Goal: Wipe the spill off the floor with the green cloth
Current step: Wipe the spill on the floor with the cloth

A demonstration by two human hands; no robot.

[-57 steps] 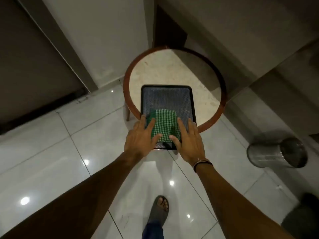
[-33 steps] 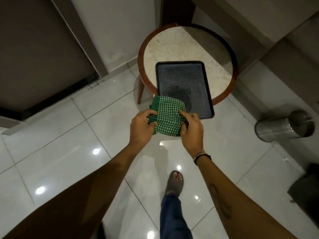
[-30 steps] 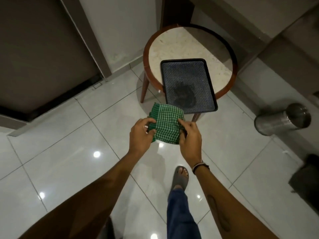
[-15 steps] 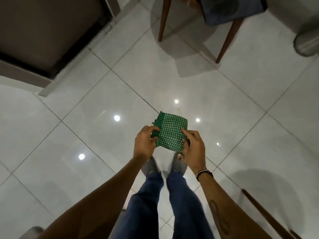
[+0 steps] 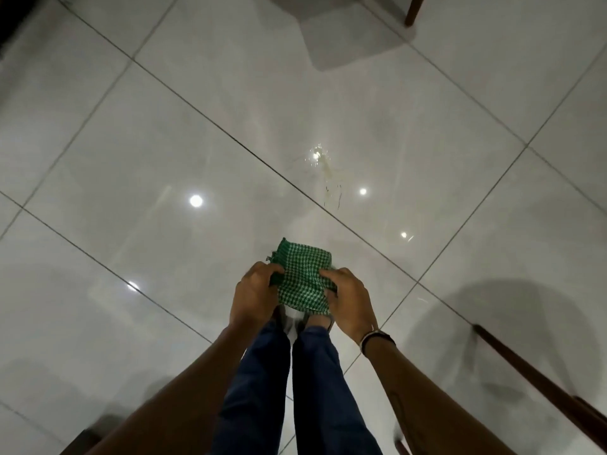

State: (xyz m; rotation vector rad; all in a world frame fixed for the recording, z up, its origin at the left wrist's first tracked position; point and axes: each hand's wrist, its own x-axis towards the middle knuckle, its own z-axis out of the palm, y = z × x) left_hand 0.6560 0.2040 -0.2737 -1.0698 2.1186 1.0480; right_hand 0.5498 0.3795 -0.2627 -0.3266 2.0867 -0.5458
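Floor: glossy pale-grey tiled floor (image 5: 138,152), large square tiles set diagonally to the view, split by thin dark grout lines; several small bright light reflections show on the glaze.
Legs: two legs in dark blue denim trousers (image 5: 282,389), side by side, running from the bottom edge up toward the hands.
Furniture: one slanting dark brown wooden bar (image 5: 538,372) near the floor's lower right edge; one dark wooden leg tip (image 5: 412,11) at the top right edge.
Hands: left hand (image 5: 253,298) curls closed on the cloth's left edge; right hand (image 5: 349,302) curls closed on its right edge, thumb on top.
Cloth: one green-and-white checked woven cloth (image 5: 303,277), folded into a rough rectangle, frayed at the far left corner; its long axis runs away from the person, far end tilted slightly left. It is held in the air above the feet.
Wristband: one thin dark band (image 5: 376,338) on the right wrist.
Spill: one thin yellowish wet streak with scattered droplets (image 5: 325,169) on the floor, ahead of the cloth and apart from it, beside a grout line.
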